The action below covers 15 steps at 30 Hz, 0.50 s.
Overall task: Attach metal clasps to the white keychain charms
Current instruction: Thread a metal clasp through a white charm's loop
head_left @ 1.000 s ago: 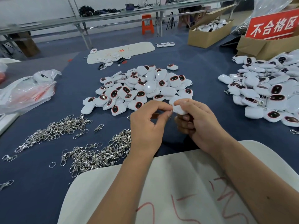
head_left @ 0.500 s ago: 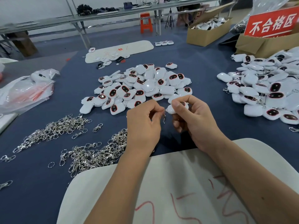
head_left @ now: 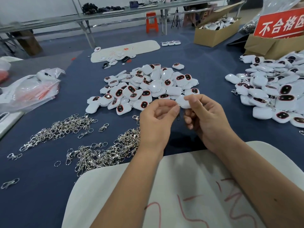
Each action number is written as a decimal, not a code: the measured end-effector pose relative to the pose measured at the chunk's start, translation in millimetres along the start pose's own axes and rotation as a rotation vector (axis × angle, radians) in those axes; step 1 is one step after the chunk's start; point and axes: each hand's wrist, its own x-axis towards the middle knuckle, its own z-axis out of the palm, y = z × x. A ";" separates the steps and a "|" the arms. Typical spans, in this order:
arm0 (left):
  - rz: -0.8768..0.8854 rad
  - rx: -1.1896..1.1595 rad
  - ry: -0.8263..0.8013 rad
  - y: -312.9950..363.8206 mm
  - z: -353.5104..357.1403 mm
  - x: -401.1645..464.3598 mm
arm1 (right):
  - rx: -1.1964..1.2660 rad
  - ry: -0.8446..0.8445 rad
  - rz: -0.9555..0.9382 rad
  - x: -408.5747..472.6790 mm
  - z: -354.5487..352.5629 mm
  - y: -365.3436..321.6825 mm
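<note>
A white charm [head_left: 183,102] is pinched between the thumb and forefinger of the right hand [head_left: 209,119], raised above the tabletop [head_left: 212,89]. The left hand [head_left: 156,122] is held just beside it at 9 o'clock, its thumb and forefinger pressed together at the charm's left edge. A small glint of metal is seen at that pinch; whether it is a clasp cannot be told. The remaining fingers of both hands are curled.

The tabletop is covered in dark blue cloth. A heap of charms [head_left: 144,88] lies at 12 o'clock of the hands, and a second heap [head_left: 271,91] at 3 o'clock. Two piles of clasps [head_left: 105,150] lie at 8 to 9 o'clock, with single clasps scattered around them. A plastic bag [head_left: 31,91] is noted at 10 o'clock. A white board [head_left: 189,186] with red marks lies under the forearms. Cardboard boxes [head_left: 215,33] and a red sign [head_left: 279,25] stand at 1 to 2 o'clock. Metal benches [head_left: 115,12] and an orange stool [head_left: 152,22] are seen beyond the tabletop.

The held charm is shown plain white and glossy, with rounded corners. Many charms in the heaps show a dark oval panel rimmed in red.
</note>
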 end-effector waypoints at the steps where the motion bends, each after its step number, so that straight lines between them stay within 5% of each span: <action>1: -0.072 -0.072 -0.021 -1.1 0.8 -1.0 | 0.018 -0.006 0.010 0.2 -0.4 0.5; 11: -0.258 -0.400 0.118 1.1 -0.9 1.5 | 0.016 -0.069 0.071 2.6 -0.6 3.1; 15: -0.175 -0.275 0.120 -2.5 -0.9 2.4 | 0.057 -0.057 0.084 2.3 0.3 1.4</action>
